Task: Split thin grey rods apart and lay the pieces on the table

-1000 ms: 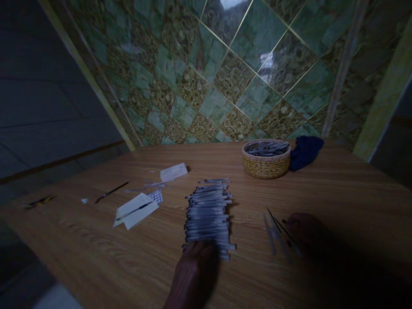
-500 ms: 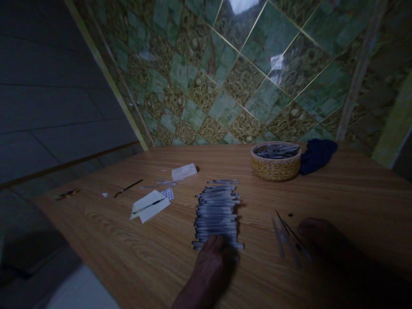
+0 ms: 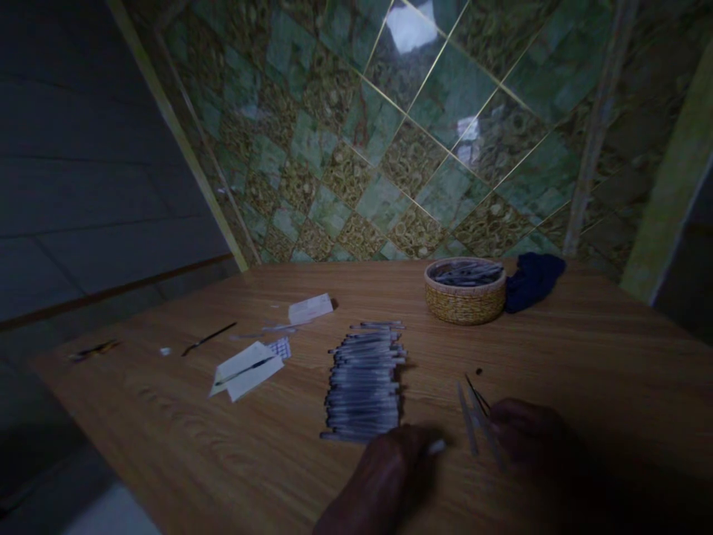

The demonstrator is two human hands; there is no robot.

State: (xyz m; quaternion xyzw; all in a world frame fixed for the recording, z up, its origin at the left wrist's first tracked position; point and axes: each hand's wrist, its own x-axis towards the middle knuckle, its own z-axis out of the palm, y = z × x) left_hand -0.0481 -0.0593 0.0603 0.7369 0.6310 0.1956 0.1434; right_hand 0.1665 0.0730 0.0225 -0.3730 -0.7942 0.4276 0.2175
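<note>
Many clear pens with dark ends lie side by side in a stacked row (image 3: 365, 383) at the table's middle. My left hand (image 3: 387, 468) is closed at the near end of this row, and the pale end of a pen (image 3: 437, 446) sticks out past its fingers; the rest is hidden. To the right, my right hand (image 3: 526, 427), dim and blurred, has its fingers closed at the near end of a thin dark pen refill (image 3: 477, 394). Beside it lie a pale tube (image 3: 468, 420) and another clear slim piece (image 3: 489, 438). A small dark bit (image 3: 479, 371) rests beyond them.
A woven basket (image 3: 465, 305) full of pens stands at the back right, against a dark blue cloth (image 3: 535, 281). Leftward are a white box (image 3: 310, 307), folded paper (image 3: 253, 379) with a pen on it, and a dark thin stick (image 3: 209, 339). A tiled wall rises behind.
My left hand has drawn back and right from on top of the pen row, a pale end now showing past its fingers. My right hand has moved left onto the thin refill. The view has shifted slightly.
</note>
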